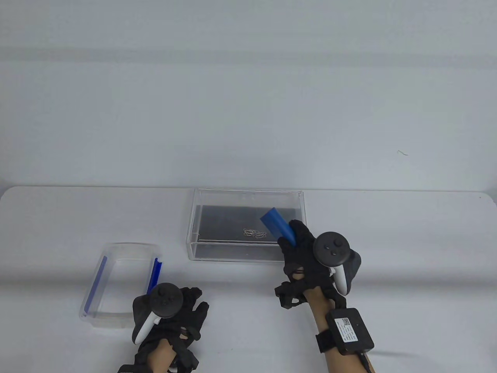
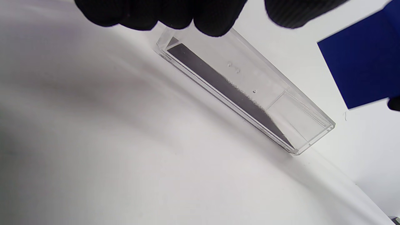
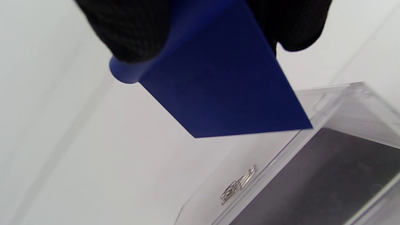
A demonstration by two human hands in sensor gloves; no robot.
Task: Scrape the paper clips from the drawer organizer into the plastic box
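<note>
A clear acrylic drawer organizer (image 1: 217, 252) with a dark bottom stands mid-table. A small cluster of paper clips (image 1: 254, 233) lies inside it, right of centre. My right hand (image 1: 292, 237) grips a blue scraper (image 1: 273, 221), blade tilted down over the organizer's right part, just right of the clips and above them. The right wrist view shows the scraper (image 3: 218, 93) above the clips (image 3: 238, 186). A clear plastic box (image 1: 105, 319) with blue latches sits at front left. My left hand (image 1: 192, 307) rests open on the table just right of the box, holding nothing.
The table's far edge runs just behind the organizer. A pale wall rises beyond it. In the left wrist view the organizer (image 2: 300, 125) lies ahead of my left fingers (image 2: 175, 15), with the scraper (image 2: 359, 59) at upper right.
</note>
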